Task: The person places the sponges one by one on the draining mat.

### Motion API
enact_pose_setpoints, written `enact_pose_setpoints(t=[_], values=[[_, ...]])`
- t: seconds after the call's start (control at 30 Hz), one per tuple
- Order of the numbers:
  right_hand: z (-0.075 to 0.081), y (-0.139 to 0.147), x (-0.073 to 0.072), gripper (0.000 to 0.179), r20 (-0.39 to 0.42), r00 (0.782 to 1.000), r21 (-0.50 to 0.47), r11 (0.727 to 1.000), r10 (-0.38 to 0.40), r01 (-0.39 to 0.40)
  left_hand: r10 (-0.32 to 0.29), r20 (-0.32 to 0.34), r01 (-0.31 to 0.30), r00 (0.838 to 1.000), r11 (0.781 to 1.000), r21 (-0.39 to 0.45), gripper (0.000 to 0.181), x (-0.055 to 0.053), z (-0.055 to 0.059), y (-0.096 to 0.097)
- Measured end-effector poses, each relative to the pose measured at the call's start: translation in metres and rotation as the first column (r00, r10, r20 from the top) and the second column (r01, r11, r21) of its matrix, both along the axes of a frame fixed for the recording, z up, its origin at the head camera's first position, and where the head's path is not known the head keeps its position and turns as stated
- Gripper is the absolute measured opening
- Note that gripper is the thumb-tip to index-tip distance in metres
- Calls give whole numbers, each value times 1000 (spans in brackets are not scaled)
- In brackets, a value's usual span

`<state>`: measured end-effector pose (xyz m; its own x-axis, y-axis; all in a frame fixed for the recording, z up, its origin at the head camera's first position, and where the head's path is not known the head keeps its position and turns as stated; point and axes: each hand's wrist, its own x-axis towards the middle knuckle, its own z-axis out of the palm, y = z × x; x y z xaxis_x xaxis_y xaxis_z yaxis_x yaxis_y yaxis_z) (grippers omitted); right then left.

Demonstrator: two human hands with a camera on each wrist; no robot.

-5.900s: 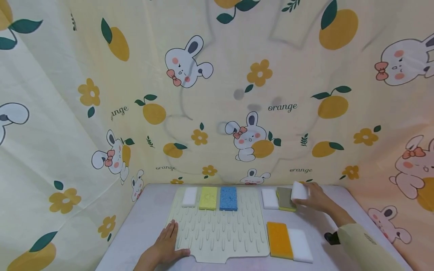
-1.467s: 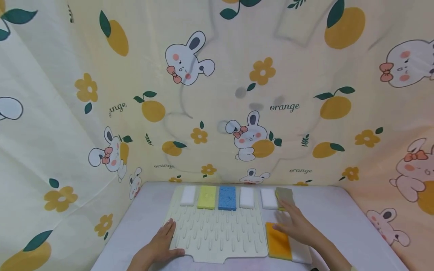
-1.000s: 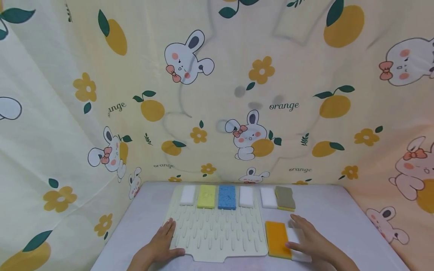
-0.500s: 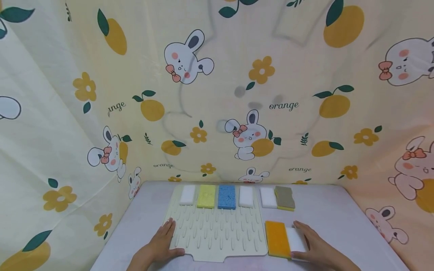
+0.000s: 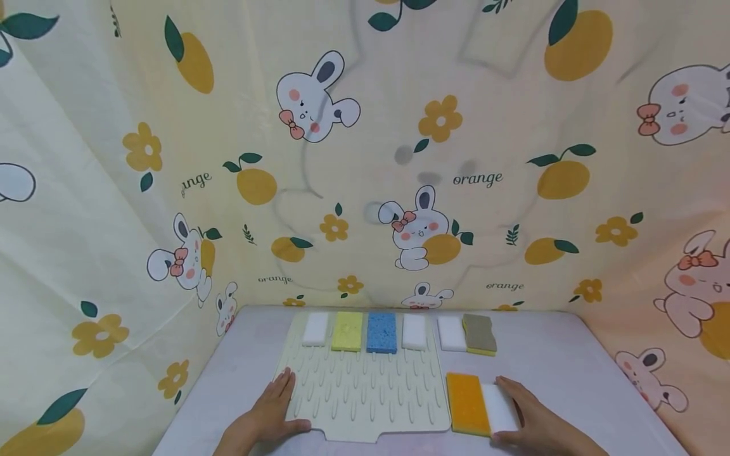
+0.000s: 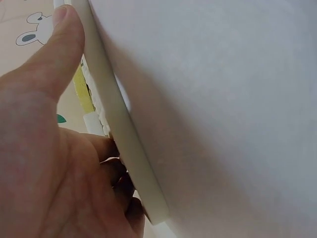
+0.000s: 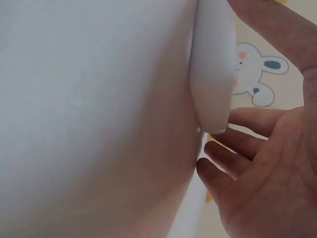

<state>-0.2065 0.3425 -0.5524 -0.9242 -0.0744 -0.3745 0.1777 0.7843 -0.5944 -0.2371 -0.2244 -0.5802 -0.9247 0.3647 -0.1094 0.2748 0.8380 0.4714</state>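
Grip of right hand [image 5: 533, 423] pinching white block [image 5: 500, 408] end to end, left hand [image 5: 272, 410] spread against ribbed mat [image 5: 353, 433]

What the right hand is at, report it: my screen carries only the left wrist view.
Observer: In the head view, the right hand is at a white block on the table, fingers by its far end and thumb by its near end.

Operator: Name whatever lies between that block and the ribbed board.

Observer: An orange sponge; it lies flat alongside the block, on the side toward the ribbed board.
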Motion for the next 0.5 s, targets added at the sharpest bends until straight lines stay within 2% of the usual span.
enact_pose_setpoints(t=[0.23,0.5], values=[[2,4,5,136,-40,999,-2,1000,22,-23,22,11,-22,1000,1000,1,134,-2,-5,-1],[2,8,6,129,-48,998,-12,999,36,-37,8,8,-8,1000,1000,13,133,-2,-3,-1]])
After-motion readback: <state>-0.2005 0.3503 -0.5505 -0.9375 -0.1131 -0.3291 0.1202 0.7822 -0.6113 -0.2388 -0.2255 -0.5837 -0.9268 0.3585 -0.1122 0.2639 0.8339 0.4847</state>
